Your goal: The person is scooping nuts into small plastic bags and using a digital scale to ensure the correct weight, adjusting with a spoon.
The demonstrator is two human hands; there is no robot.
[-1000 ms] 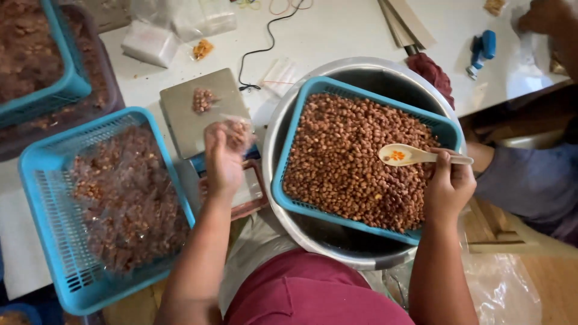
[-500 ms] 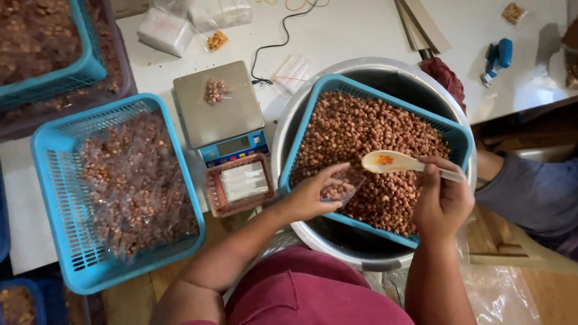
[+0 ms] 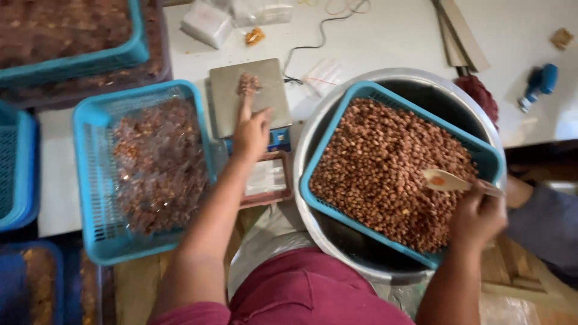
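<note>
Since half a second ago the left hand (image 3: 251, 131) has left the peanuts and crossed over to the small silver digital scale (image 3: 248, 99), where its outstretched fingers (image 3: 245, 102) now touch a little heap of reddish-brown peanuts (image 3: 247, 83) on the far part of the steel platform; the hand is loosely open, grasping nothing that can be made out. The right hand (image 3: 477, 216) has stayed at the near right corner of the blue plastic basket of roasted peanuts (image 3: 385, 174), clenched around the handle of a pale wooden spoon (image 3: 448, 180) whose bowl lies over the nuts and points toward the scale. That basket sits tilted inside a large round metal basin (image 3: 313, 138), just right of the scale. Left of the scale stands a second blue plastic basket (image 3: 90, 150) holding clear bags of peanuts (image 3: 159, 165). A small brown tray with a white packet (image 3: 266, 180) lies just in front of the scale. Behind the scale, on the white counter (image 3: 385, 42), lie a black cable (image 3: 301, 51) and a few clear plastic packets (image 3: 208, 24). A blue-handled tool (image 3: 537, 84) rests far to the right of the scale.
</note>
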